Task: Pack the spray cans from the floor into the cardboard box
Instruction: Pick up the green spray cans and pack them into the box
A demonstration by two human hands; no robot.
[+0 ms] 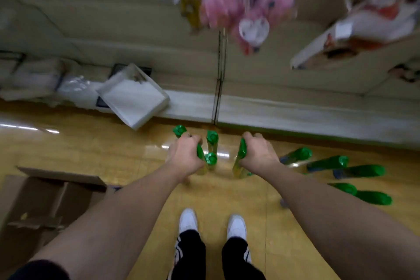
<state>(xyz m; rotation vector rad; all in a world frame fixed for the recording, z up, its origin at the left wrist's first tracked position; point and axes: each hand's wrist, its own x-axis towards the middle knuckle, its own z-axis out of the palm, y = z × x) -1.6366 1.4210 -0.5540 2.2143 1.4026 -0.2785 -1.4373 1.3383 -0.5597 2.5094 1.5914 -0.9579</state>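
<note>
My left hand (185, 154) grips a spray can (200, 152), my right hand (259, 153) a second can (242, 150); loose cans (327, 163) lie to its right.

Seemed a shop aisle, pale shelving (295, 109) ran along the far side, blurred pink packaged goods (218, 7) hung above it, many identical green-capped spray cans (361, 170) sat on glossy floor (91, 150)

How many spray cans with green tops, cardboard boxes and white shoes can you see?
spray cans with green caps: 10
brown cardboard box: 1
white shoes: 2
Total: 13
</note>
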